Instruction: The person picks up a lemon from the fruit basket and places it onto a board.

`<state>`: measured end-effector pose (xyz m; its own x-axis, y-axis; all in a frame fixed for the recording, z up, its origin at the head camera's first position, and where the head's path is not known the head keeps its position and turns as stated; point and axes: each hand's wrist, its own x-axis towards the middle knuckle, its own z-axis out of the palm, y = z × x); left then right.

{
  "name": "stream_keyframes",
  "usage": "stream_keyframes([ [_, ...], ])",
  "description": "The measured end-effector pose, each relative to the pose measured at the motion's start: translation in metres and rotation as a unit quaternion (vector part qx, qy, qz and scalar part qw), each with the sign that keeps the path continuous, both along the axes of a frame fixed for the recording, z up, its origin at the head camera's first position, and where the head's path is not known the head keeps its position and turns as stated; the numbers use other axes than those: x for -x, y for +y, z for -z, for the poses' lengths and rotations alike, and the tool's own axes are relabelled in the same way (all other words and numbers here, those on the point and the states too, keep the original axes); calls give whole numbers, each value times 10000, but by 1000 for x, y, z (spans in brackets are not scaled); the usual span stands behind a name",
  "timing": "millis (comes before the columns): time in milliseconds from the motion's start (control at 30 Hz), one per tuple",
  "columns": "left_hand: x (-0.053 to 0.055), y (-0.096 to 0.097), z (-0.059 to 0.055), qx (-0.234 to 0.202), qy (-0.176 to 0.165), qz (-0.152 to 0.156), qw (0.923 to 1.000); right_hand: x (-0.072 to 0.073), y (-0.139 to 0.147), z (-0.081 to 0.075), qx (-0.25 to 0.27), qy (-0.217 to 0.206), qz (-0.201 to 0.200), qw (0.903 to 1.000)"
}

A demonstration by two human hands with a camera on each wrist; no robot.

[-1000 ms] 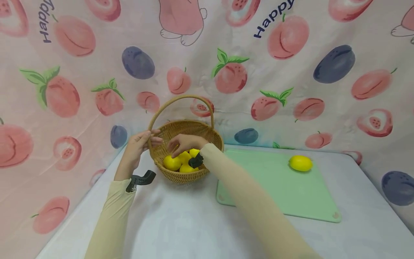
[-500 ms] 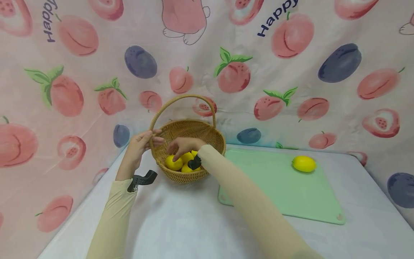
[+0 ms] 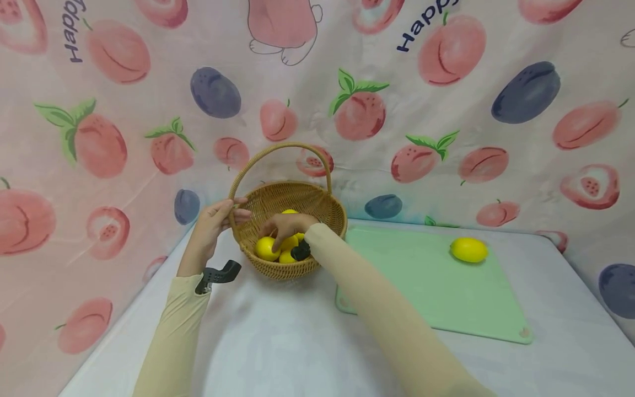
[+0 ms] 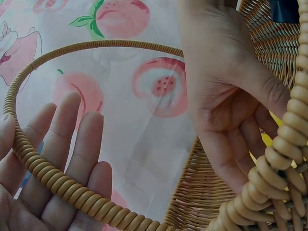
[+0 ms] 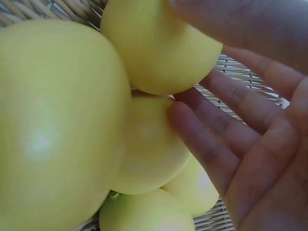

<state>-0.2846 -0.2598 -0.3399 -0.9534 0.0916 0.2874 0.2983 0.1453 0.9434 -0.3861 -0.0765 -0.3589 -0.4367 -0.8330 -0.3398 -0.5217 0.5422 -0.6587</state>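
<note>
A wicker basket (image 3: 337, 212) with an arched handle (image 3: 283, 146) holds several yellow lemons (image 3: 268, 249). My left hand (image 3: 210, 226) is at the left side of the handle, its thumb on the near side and its fairly straight fingers behind the cane, as the left wrist view shows. Inside the basket, my right hand (image 3: 288, 225) reaches down among the fruit. In the right wrist view its thumb and fingers sit around the upper lemon (image 5: 159, 48), and a finger also touches the lemon (image 5: 149, 144) below it. A bigger-looking lemon (image 5: 53, 125) is close to that camera.
To the right of the basket, a light green cutting board (image 3: 421, 286) lies on the white-covered table (image 3: 278, 336). One lemon (image 3: 468, 250) rests near the board's far right corner. A fruit-printed cloth (image 3: 367, 171) hangs behind and to the left.
My right hand has lowered further into the basket and its fingers have come down among the lemons. The left hand stays at the handle. The head view has shifted slightly.
</note>
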Motion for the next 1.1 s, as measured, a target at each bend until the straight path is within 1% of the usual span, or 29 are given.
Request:
stream_keyframes([
  [167,1,1,-1,4,2,-27,10000,2,1,0,-26,-28,-66,10000],
  [400,0,2,-2,37,-25,-85,10000,6,4,4,11,-139,148,9998],
  [667,0,2,-2,31,-41,-64,10000,4,5,4,-239,59,341,9991],
  [833,0,3,-2,-17,-19,-13,10000,4,6,3,-242,38,260,9994],
  [1100,0,4,-4,14,-44,-38,10000,6,9,5,-5,-245,32,9997],
])
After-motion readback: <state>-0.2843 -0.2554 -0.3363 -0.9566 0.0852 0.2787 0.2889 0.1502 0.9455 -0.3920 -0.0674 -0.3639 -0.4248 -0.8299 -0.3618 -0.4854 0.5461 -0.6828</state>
